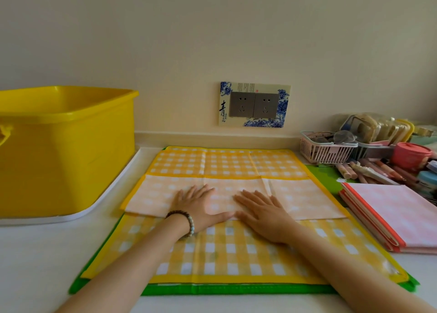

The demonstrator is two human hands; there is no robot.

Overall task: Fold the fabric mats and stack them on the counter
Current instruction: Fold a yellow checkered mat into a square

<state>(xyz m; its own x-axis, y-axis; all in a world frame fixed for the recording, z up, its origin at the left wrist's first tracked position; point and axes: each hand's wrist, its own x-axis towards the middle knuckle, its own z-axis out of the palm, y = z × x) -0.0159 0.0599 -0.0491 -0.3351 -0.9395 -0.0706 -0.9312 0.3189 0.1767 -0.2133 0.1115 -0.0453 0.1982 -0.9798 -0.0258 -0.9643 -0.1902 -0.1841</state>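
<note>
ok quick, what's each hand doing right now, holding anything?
Left hand: open, flat, palm down on the folded flap of the yellow checked mat, holding nothing.
Right hand: open, flat, pressing the same flap, holding nothing.

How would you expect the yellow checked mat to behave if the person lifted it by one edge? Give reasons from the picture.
The yellow checked mat looks thin and creased with a flap folded over, so it would probably droop. It seems light. Both hands, left hand and right hand, press it flat, suggesting it might spring open.
</note>
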